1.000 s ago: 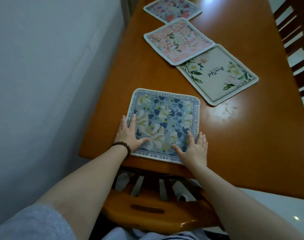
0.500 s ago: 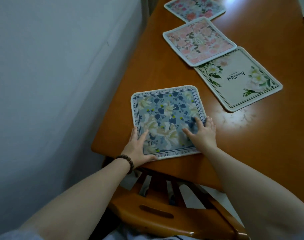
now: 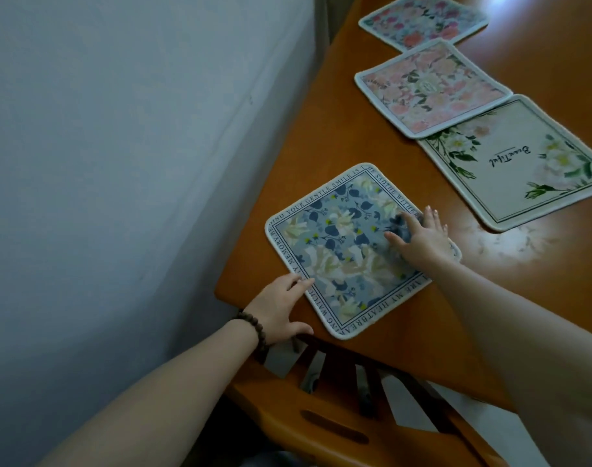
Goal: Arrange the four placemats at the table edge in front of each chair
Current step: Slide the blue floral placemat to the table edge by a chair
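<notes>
A blue floral placemat (image 3: 341, 254) with a lettered border lies at the near corner of the wooden table (image 3: 523, 281), turned askew to the edge. My right hand (image 3: 422, 241) presses flat on its right corner, fingers spread. My left hand (image 3: 281, 308), a bead bracelet on the wrist, rests on the table edge with fingertips touching the mat's left side. Further along lie a cream placemat (image 3: 520, 163) with green leaves, a pink floral placemat (image 3: 429, 85) overlapping its corner, and a pink-and-grey floral placemat (image 3: 422, 18) at the far end.
A wooden chair (image 3: 338, 429) with a slatted back stands just below the table's near edge. A pale wall (image 3: 136, 163) runs close along the table's left side. Light glares on the tabletop to the right of the blue mat.
The blue placemat has rotated, its far corner now swung toward the right. My left hand slid off the mat onto the table edge; my right hand moved further up the mat's right side.
</notes>
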Motion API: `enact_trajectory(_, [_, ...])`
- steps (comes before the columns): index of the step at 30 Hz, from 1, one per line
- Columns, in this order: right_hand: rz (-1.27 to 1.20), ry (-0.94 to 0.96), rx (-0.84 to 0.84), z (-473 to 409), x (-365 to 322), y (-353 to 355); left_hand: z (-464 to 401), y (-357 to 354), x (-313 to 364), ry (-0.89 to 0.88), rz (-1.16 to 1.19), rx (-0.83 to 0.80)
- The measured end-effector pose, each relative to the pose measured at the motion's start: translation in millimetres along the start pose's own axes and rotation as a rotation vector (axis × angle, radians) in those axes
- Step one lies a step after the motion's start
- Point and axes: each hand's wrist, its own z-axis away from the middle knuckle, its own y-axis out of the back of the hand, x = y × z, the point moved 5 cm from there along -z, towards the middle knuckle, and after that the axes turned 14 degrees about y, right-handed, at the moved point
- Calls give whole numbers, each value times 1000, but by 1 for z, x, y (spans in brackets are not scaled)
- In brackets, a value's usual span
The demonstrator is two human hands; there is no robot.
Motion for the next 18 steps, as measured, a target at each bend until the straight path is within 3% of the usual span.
enact_trajectory(6, [-152,-118,210,60,4,-14,-43,31,-18,127,42,111])
enact_trajectory(14, [-196,-286,212,124,-17,-56,-116,55,-19,233,38,137])
enact_trajectory(18, [-202,-267,180,127,-32,-69,-135,59,-16,268,13,80])
